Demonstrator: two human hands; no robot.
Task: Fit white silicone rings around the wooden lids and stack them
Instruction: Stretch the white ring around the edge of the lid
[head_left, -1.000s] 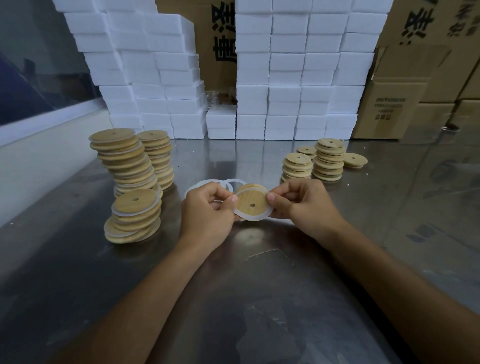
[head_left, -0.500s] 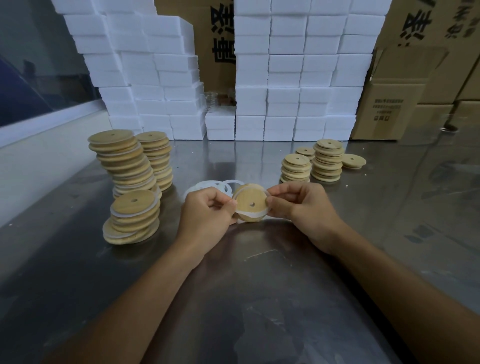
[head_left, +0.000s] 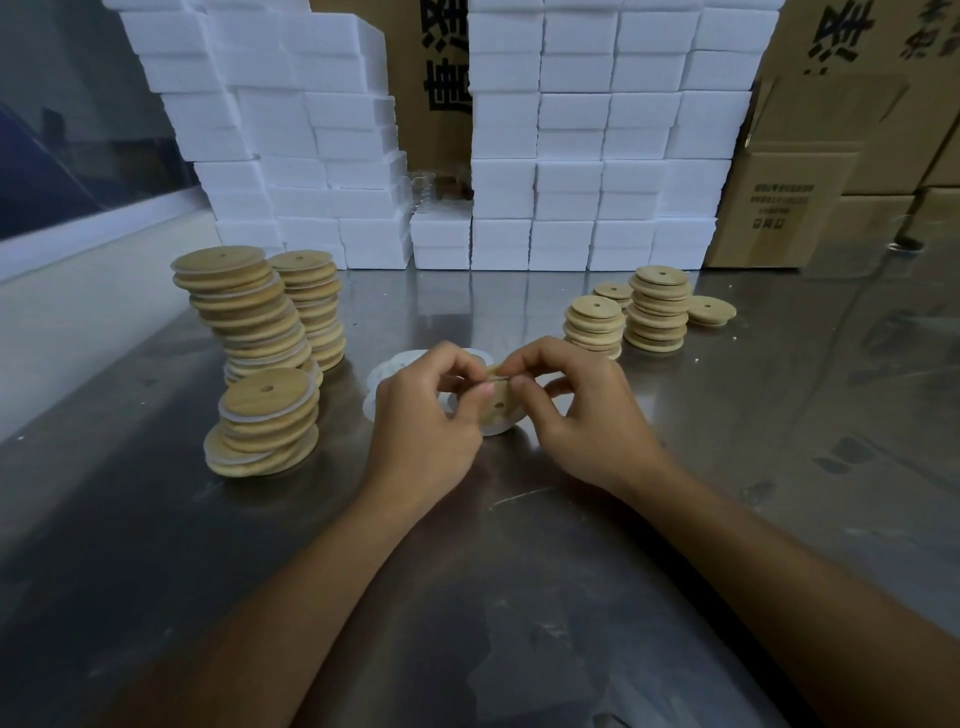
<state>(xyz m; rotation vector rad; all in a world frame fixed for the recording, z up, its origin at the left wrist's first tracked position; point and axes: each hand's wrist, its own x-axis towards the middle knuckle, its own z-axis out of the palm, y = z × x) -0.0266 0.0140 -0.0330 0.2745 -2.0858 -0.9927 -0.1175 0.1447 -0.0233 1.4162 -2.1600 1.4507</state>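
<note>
Ringed lid stacks (head_left: 262, 415) at left, bare stacks (head_left: 657, 309) upper right; left hand (head_left: 423, 421) and right hand (head_left: 587, 415) pinch one wooden lid (head_left: 498, 408) at centre above the bench (head_left: 519, 597).

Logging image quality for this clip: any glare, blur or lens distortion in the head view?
Head view: dim overall; soft glare on the steel table; wide-angle bending of the white boxes at the edges; slight motion blur on both hands at the lid.
</note>
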